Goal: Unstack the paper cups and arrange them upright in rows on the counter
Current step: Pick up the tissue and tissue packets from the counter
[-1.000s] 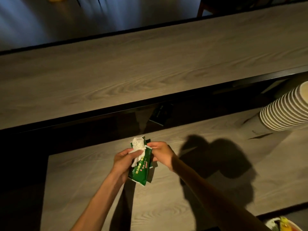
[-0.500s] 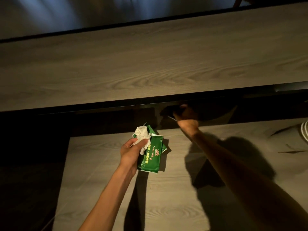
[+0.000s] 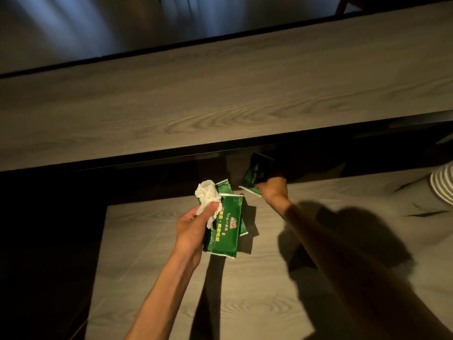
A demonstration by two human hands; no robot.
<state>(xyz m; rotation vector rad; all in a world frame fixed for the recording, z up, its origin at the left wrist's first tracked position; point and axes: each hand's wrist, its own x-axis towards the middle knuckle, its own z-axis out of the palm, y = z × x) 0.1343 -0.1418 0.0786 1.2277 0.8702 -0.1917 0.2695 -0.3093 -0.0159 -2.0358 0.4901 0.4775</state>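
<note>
Grey wood-grain counter (image 3: 245, 303) fills the near part of the view, crossed by both forearms and their shadows. Above it the left hand (image 3: 193, 229) grips a green tissue packet (image 3: 224, 231), its fingers (image 3: 210, 208) curled over a crumpled white tissue (image 3: 208, 195) pressed against the packet's top; a second green wrapper seems to lie behind the first, though I cannot tell whether they are separate. Farther in, the right hand (image 3: 273, 190) reaches toward the dark gap under the raised upper counter (image 3: 220, 99) and holds another green packet (image 3: 257, 175); in the shadow its fingers are hard to read, but they appear clamped on the packet's lower end.

The stack of paper cups (image 3: 443, 185) lies at the far right edge, only its white rims showing, apart from both hands and untouched.

Judged from this, the cup work has not begun, and both hands are occupied. The risk is that packets left on the lower counter would crowd the space for rows, or that a full-handed reach across nudges the stack so it rolls. The dim light makes a misjudged grip likelier.
</note>
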